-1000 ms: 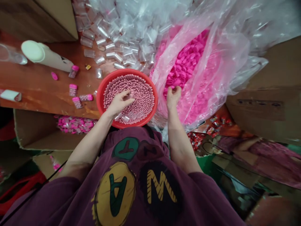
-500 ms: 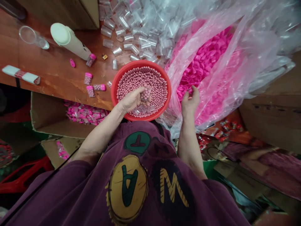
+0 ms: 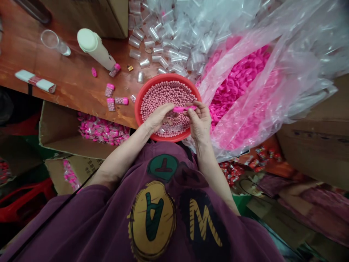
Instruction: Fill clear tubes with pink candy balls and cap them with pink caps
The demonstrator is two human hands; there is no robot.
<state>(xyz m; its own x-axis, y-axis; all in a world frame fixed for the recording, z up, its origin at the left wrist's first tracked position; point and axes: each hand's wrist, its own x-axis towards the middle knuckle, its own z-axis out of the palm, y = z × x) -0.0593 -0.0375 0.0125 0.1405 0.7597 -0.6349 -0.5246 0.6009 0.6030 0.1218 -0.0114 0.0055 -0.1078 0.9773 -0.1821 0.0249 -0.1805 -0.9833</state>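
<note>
Over the red bowl [image 3: 138, 105] of small pink beads [image 3: 160, 95], my two hands are close together. My left hand [image 3: 161, 115] is closed around a small clear bottle of beads, which is now mostly hidden under the fingers and a bright pink flip cap [image 3: 183, 108]. Thumb and fingers of my right hand [image 3: 200, 118] pinch the right end of that cap. The cap's left end meets my left thumb at the bottle's mouth; whether it is seated I cannot tell. A clear empty bottle [image 3: 170, 129] lies on the beads below my left hand.
Right of the bowl is a plastic bag [image 3: 275, 72] of pink caps [image 3: 240, 78]. Clear bottles [image 3: 174, 54] are heaped behind. Capped bottles [image 3: 110, 90] and a white tumbler [image 3: 96, 49] stand left. A carton [image 3: 60, 127] with filled bottles [image 3: 103, 128] sits below the table edge.
My right hand has come left from the bag of caps to the bowl, bringing a pink cap to the bottle in my left hand. The camera view has shifted slightly.
</note>
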